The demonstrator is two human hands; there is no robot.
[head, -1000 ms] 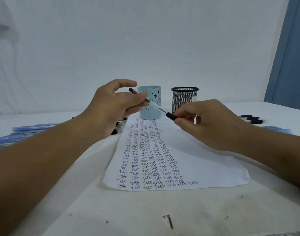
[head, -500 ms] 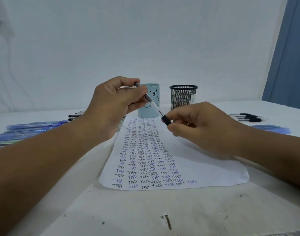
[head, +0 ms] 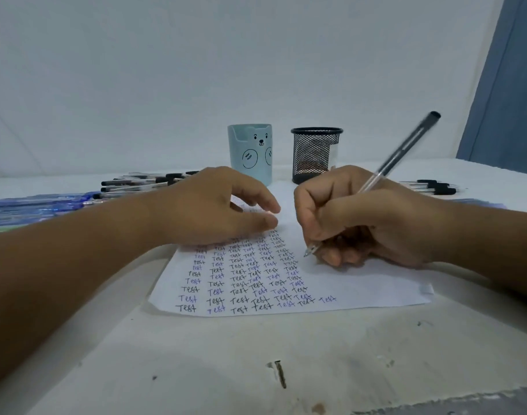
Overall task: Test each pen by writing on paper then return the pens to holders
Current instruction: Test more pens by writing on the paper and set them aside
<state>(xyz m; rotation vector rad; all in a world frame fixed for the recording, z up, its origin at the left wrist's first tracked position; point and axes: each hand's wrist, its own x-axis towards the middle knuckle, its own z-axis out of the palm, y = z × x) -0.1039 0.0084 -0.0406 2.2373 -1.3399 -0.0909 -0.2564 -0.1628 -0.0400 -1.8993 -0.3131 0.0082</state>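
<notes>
**Tip down beside the seventh column: write the next "Test"**

Your right hand [head: 373,223] pinches a clear pen [head: 376,181] in a writing grip, fingers curled round the lower barrel. Its black cap sits on the raised back end, and the tip hovers at or on the paper [head: 361,283]; which of the two I cannot tell. The tip sits just right of the filled columns. Your left hand [head: 223,208] rests on the upper left of the sheet, fingers loosely spread and holding nothing.

To do this step well, keep that left hand pressing the sheet so it cannot slide under the stroke. Start the word in the bare space to the right of the written block, clear of the neighbouring ink, so a faint or skipping line shows plainly. Light, even pressure should be enough; judge the pen by whether the letters come out unbroken.

The count: two holders stand behind the paper, a pale blue bear cup [head: 250,154] and a black mesh cup [head: 316,154], near each other but apart, and no pens stick up from either. One sheet, one pen in hand. Six full columns of "Test" plus a single word starting a seventh. Loose pens lie in three groups: black-capped ones at the left [head: 145,182], blue ones [head: 38,205] further left, and black-capped ones at the right [head: 432,187]. They overlap too much to count exactly.
</notes>
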